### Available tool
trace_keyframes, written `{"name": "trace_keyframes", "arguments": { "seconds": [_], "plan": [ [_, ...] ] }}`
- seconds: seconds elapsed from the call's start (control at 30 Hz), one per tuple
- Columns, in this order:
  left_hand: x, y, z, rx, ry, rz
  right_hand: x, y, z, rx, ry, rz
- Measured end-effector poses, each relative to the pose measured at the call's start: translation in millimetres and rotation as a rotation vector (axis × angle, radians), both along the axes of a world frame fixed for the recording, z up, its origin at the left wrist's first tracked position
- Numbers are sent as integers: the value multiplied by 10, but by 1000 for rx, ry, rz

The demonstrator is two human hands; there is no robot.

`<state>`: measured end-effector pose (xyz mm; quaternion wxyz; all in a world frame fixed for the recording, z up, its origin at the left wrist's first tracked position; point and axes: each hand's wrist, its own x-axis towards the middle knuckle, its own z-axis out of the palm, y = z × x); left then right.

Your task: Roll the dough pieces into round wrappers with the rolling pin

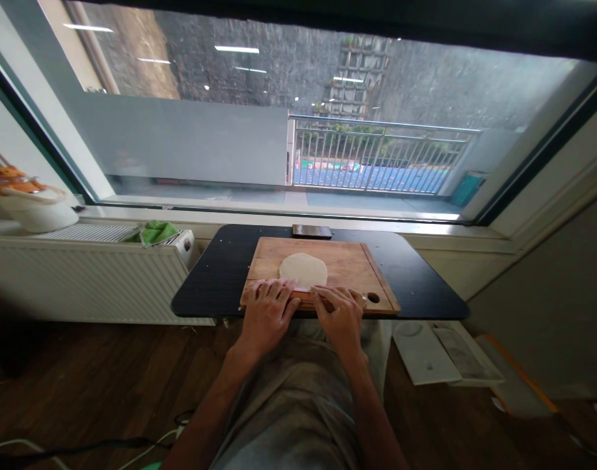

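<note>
A flat, round sheet of dough (304, 269) lies on a wooden cutting board (350, 261). Along the dough's near edge is a rolling pin (304, 297), mostly covered by my hands; a thin red line shows on it. My left hand (269, 307) lies over the pin's left part, fingers bent forward across it. On the right part rests my right hand (341, 310), its fingers curled over the pin and its thumb side toward the dough. A short stretch of the pin shows between the two hands.
The board sits on a small black table (210, 274) below a large window. A dark flat rectangular object (312, 232) is at the table's far edge. To the left are a white radiator (97, 281) and a green cloth (156, 232). White flat items (428, 356) are low on the right.
</note>
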<state>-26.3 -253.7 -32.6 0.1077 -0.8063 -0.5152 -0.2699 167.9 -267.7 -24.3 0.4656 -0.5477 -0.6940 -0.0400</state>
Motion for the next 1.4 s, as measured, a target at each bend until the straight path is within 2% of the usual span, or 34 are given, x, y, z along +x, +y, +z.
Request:
{"name": "trace_keyframes", "arguments": {
  "seconds": [0.2,0.4,0.73,1.1,1.4],
  "plan": [
    [-9,4,-22,1,41,8,-56,55,-38,-35,-108,-104],
    [-6,148,-4,-50,56,19,-35,212,-50,-75,-201,-111],
    [45,380,108,-141,47,6,-4,463,37,-158,-236,-106],
    [1,120,117,-91,-11,-43,3,166,-58,-23,-111,-69],
    [13,6,49,-52,-5,-37,-30,152,-182,109,-24,-156]
  ]
}}
